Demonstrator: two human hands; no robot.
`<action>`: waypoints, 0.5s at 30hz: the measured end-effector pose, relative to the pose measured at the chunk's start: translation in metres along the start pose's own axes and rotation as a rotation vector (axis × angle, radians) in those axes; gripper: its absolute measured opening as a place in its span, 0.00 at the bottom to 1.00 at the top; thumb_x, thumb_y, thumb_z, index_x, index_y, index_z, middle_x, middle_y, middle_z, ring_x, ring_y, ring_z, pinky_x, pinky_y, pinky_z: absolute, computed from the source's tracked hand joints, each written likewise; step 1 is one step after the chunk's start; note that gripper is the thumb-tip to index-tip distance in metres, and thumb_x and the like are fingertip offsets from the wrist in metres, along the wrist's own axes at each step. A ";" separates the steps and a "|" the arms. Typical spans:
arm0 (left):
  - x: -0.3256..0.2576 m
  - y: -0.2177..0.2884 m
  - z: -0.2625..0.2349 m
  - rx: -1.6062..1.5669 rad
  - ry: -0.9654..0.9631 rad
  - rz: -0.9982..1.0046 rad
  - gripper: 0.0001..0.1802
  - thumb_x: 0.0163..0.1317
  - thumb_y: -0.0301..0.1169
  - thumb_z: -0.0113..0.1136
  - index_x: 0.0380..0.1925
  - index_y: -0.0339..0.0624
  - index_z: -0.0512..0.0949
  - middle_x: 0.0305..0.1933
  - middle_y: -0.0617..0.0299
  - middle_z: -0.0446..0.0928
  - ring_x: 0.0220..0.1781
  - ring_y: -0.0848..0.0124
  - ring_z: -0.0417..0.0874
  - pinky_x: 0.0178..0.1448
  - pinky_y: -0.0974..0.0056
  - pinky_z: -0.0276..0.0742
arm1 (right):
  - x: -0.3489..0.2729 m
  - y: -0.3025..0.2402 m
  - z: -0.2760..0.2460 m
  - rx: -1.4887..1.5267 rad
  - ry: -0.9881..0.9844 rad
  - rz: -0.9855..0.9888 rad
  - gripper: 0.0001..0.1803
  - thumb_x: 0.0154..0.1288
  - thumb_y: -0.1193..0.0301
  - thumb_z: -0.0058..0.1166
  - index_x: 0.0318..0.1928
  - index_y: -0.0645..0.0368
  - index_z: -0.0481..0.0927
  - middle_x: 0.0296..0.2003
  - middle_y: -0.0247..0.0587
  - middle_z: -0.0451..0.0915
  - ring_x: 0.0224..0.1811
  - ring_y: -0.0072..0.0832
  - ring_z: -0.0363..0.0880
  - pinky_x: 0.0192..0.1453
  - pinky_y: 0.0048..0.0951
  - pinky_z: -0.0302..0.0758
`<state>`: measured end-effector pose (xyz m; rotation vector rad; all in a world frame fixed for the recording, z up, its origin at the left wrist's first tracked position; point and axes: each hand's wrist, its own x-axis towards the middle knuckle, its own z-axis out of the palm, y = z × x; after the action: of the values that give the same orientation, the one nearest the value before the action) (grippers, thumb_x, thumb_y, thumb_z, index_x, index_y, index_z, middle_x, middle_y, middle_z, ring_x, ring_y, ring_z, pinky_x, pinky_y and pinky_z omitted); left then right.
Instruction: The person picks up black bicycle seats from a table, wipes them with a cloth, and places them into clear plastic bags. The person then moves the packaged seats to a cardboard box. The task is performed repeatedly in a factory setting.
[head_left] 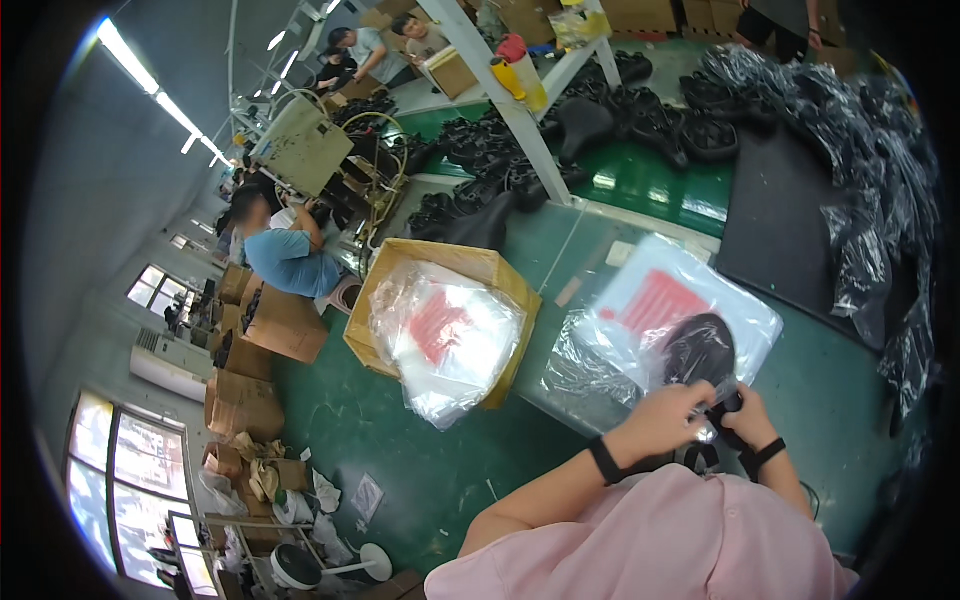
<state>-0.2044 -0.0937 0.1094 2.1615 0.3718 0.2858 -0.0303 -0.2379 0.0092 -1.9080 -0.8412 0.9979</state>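
A black bicycle saddle [702, 345] lies over a stack of clear plastic bags [756, 318] with red print, its wide end pointing away from me. Thin clear film shows around the saddle, seemingly a plastic bag partly over it. My left hand [686, 410] is closed at the near edge of this film, fingertips pinched together. Beside it, my right hand [752, 420] is wrapped round the saddle's narrow near end. Crumpled clear film [585, 362] lies just left of the stack.
An open cardboard box [515, 285] full of clear bags stands left of the green table [825, 400]. Wrapped saddles [870, 220] are heaped at the right, past a black mat [775, 215]. Bare saddles [640, 115] cover the far bench. A white post [520, 130] rises at the table's far edge.
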 end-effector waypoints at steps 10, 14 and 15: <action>0.009 -0.017 0.023 0.151 -0.212 0.354 0.08 0.58 0.31 0.55 0.36 0.45 0.79 0.31 0.56 0.79 0.34 0.55 0.80 0.38 0.54 0.76 | -0.024 0.010 0.001 1.472 -0.095 0.327 0.21 0.56 0.77 0.49 0.52 0.66 0.73 0.44 0.51 0.79 0.39 0.39 0.82 0.48 0.37 0.81; 0.026 0.042 0.060 -0.017 -0.459 0.589 0.07 0.53 0.32 0.58 0.33 0.47 0.77 0.28 0.60 0.77 0.31 0.58 0.79 0.34 0.57 0.75 | -0.009 0.012 -0.005 0.917 0.129 0.107 0.15 0.61 0.69 0.53 0.47 0.63 0.78 0.37 0.41 0.81 0.36 0.28 0.80 0.40 0.30 0.78; 0.044 0.053 0.062 -0.043 -0.333 0.572 0.07 0.51 0.30 0.60 0.31 0.45 0.77 0.27 0.59 0.77 0.31 0.57 0.79 0.36 0.56 0.74 | -0.003 0.037 -0.007 0.382 0.252 0.106 0.16 0.59 0.69 0.54 0.45 0.65 0.78 0.37 0.41 0.81 0.35 0.29 0.79 0.38 0.32 0.77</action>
<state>-0.1345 -0.1535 0.1201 2.1850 -0.4456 0.2383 -0.0189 -0.2596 -0.0190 -1.7114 -0.3760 0.8836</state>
